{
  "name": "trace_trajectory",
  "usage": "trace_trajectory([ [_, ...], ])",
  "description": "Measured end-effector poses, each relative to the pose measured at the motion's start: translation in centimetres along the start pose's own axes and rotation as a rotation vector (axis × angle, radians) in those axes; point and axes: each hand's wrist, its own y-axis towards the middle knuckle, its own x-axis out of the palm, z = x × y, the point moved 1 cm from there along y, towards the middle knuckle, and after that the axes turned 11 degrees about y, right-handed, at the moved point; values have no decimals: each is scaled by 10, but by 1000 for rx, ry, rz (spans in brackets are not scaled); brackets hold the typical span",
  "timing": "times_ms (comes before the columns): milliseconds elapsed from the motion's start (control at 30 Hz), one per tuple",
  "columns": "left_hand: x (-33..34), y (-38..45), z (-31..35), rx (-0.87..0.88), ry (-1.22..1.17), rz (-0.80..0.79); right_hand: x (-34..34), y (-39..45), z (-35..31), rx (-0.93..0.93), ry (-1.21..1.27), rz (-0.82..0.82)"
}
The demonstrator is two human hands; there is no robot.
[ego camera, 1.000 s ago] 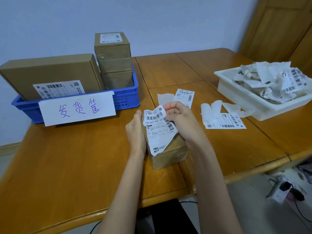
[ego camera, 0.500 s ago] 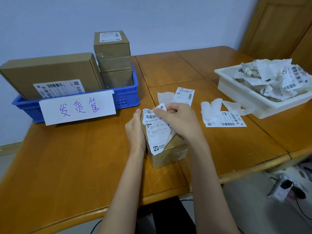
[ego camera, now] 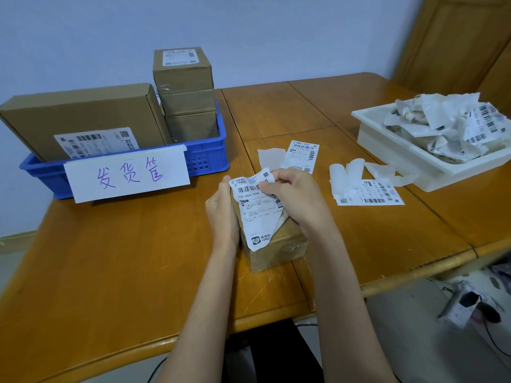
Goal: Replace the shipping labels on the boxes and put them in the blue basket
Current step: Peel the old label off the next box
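1. Head view: the box (ego camera: 276,244) sits on the surface (ego camera: 110,272), well in front of the blue basket (ego camera: 210,158) and to its right. The left hand (ego camera: 221,214) braces the box's left side, fingers hidden behind it, so whether they clasp it I cannot tell.
2. The right hand (ego camera: 293,197) pinches the old label (ego camera: 257,214) at its top, fingers curled on the paper; the label's lower part looks stuck to the box.
3. To peel well, I judge: pull low and slow toward the box's near end, keeping the box pinned, so the paper does not tear.
4. Fresh labels (ego camera: 301,156) lie behind the box; a white tray (ego camera: 392,150) of scraps lies to its right.
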Motion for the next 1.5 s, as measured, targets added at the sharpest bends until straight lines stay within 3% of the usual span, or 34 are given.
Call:
trace_trajectory([
  [1500, 0, 5, -8, -12, -13, 4, -6, -4, 0, 124, 294, -102],
])
